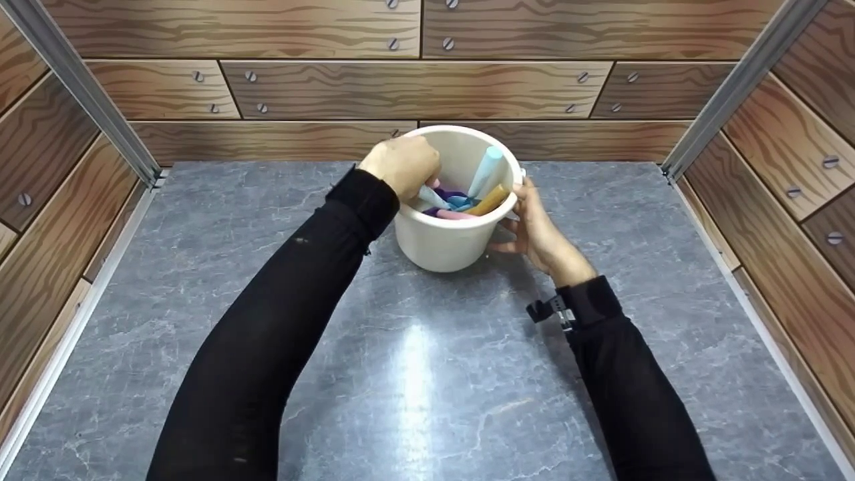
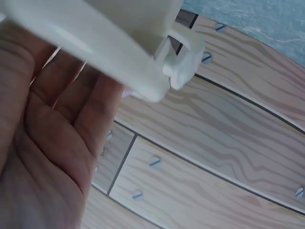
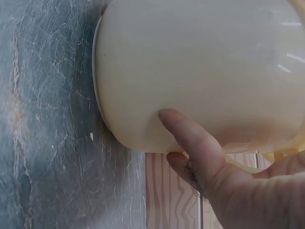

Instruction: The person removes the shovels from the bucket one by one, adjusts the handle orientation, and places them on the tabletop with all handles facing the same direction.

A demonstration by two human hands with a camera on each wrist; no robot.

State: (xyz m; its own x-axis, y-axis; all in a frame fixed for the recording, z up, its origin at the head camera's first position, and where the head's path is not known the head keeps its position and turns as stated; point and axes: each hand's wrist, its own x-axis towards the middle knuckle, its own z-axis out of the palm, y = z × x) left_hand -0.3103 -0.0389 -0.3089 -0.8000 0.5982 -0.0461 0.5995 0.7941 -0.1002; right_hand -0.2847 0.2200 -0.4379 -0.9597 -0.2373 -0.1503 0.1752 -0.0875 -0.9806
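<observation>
A white plastic bucket (image 1: 441, 244) stands on the grey marbled surface near the back wall. Inside it lie a light blue tube-like piece (image 1: 485, 170), a mustard-yellow piece (image 1: 491, 200), a pink one (image 1: 455, 214) and some purple and blue items. My left hand (image 1: 404, 164) grips the bucket's left rim from above. In the left wrist view its fingers (image 2: 97, 107) pass behind the white rim, which hides their tips. My right hand (image 1: 540, 227) holds the bucket's right side, upper fingers at the rim. One finger (image 3: 188, 131) presses on the bucket wall in the right wrist view.
Wood-patterned panels (image 1: 414, 90) with printed screws stand behind the bucket and along both sides. Grey metal posts (image 1: 90, 93) mark the corners. A white clip-like lug (image 2: 183, 62) juts from the bucket's rim. The marbled surface (image 1: 200, 267) reaches forward beneath my sleeved arms.
</observation>
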